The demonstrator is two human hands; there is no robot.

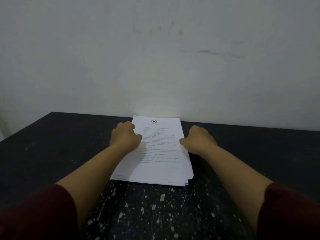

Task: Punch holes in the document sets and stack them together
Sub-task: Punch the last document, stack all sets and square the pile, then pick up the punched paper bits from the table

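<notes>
Lying between both hands, the paper stack (156, 151) has left fingers (137, 135) and right fingers (183, 141) curled on its edges.

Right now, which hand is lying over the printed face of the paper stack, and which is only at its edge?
The left hand lies over the printed top sheet of the paper stack, covering text. The right hand sits at the stack's right edge, thumb touching the margin.

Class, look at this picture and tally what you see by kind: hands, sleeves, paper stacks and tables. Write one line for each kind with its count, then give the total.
Hands: 2, the left hand and the right hand, one at each side edge of the paper
Sleeves: 2, left sleeve and right sleeve, both dark red
Paper stacks: 1, the stack of printed sheets
Tables: 1, the dark table
Total: 6
</notes>
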